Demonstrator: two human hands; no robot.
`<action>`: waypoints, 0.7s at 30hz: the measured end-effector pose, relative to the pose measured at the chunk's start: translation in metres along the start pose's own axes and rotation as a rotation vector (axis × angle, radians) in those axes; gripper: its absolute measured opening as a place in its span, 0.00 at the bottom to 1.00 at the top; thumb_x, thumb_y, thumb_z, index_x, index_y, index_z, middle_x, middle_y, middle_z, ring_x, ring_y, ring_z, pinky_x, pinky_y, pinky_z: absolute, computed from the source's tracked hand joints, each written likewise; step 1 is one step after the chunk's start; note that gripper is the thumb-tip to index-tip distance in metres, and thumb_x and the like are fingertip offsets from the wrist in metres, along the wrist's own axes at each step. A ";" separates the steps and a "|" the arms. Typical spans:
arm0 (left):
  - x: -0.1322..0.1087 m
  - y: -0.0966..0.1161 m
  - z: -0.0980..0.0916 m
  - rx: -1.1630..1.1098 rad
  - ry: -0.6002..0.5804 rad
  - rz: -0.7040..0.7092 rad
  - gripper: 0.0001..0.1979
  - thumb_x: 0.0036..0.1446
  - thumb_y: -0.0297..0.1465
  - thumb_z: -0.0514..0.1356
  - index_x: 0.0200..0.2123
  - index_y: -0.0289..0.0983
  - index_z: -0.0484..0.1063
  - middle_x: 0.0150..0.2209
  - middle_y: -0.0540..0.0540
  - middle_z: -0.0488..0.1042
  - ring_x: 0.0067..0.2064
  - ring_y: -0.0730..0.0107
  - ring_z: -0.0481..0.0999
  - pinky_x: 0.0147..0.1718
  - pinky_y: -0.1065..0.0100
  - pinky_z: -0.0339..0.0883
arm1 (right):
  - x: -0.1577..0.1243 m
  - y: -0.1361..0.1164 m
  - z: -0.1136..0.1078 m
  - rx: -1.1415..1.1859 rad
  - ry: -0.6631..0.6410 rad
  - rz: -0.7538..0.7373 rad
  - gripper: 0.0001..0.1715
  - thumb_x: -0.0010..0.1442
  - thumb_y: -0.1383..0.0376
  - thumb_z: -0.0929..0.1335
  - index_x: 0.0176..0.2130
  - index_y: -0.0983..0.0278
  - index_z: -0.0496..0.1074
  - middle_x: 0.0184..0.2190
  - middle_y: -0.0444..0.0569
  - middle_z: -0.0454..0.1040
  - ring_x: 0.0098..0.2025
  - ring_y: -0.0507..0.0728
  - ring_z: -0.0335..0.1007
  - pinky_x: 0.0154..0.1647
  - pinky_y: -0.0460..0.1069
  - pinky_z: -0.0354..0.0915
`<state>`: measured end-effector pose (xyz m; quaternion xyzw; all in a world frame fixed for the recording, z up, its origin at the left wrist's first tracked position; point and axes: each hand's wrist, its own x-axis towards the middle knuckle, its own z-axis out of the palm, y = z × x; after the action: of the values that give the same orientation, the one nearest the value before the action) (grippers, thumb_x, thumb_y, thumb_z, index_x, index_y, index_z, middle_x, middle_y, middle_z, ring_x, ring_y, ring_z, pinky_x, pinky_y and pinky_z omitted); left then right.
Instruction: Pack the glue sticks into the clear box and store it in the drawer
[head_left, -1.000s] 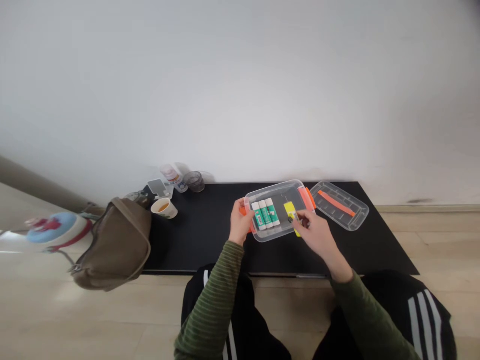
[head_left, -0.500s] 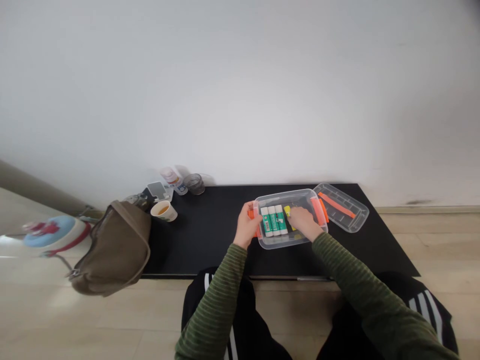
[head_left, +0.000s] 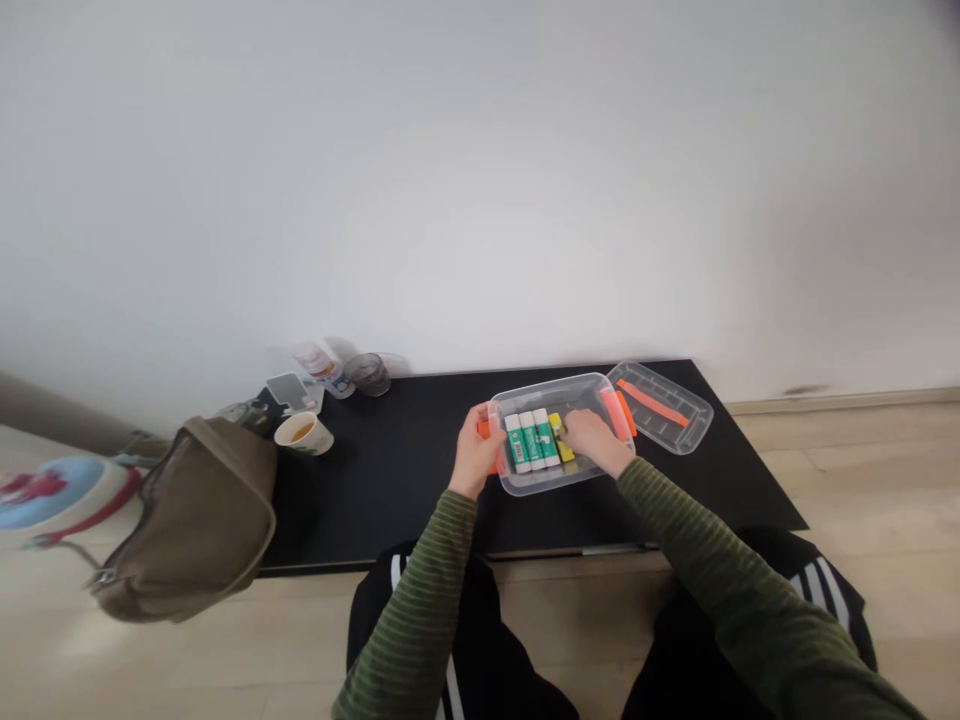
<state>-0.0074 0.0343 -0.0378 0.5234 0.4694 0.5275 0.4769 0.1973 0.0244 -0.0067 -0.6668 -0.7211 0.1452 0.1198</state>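
Observation:
My left hand (head_left: 474, 452) is closed round the left end of a clear plastic box (head_left: 529, 488), thumb over the rim by an orange latch. Inside the box, three green-and-white glue sticks (head_left: 533, 441) lie side by side near its left end. A slim yellow item with dark markings (head_left: 561, 437) lies just right of them, parallel to them. My right hand (head_left: 594, 437) reaches into the box with fingers curled against the yellow item; the fingertips are partly hidden. To the right lies the box's clear lid (head_left: 664, 405) with an orange strip.
The black table (head_left: 367, 500) stands against a white wall. At its left are a paper cup with amber liquid (head_left: 304, 434), a dark glass (head_left: 368, 373), a white-capped bottle (head_left: 325, 368), a small grey-white holder (head_left: 296, 393) and a brown bag (head_left: 195, 520).
My right hand has moved the yellow item left, closer against the glue sticks and in line with them. My left hand keeps its hold on the box. The whole view has shifted slightly.

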 end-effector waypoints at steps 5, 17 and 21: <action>0.002 -0.005 -0.001 0.024 0.009 -0.002 0.23 0.45 0.26 0.62 0.48 0.36 0.71 0.46 0.43 0.76 0.46 0.64 0.76 0.49 0.62 0.67 | -0.036 0.018 -0.036 0.063 0.241 -0.028 0.13 0.65 0.60 0.65 0.43 0.63 0.76 0.35 0.49 0.78 0.34 0.55 0.73 0.37 0.48 0.65; 0.005 -0.015 0.004 0.025 0.015 -0.045 0.26 0.46 0.25 0.63 0.52 0.37 0.73 0.49 0.42 0.77 0.50 0.61 0.76 0.54 0.61 0.66 | -0.056 0.209 0.000 -0.125 0.139 0.146 0.10 0.61 0.60 0.64 0.36 0.62 0.73 0.38 0.52 0.75 0.40 0.57 0.71 0.36 0.48 0.61; 0.002 -0.016 0.008 0.013 -0.018 -0.075 0.27 0.47 0.27 0.64 0.53 0.38 0.73 0.50 0.42 0.77 0.51 0.60 0.76 0.56 0.59 0.64 | -0.058 0.223 0.021 -0.186 0.090 0.089 0.08 0.60 0.60 0.66 0.35 0.62 0.71 0.39 0.52 0.73 0.43 0.58 0.69 0.38 0.49 0.62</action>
<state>0.0009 0.0384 -0.0537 0.5135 0.4877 0.5014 0.4970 0.4009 -0.0194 -0.1076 -0.7123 -0.6950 0.0528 0.0830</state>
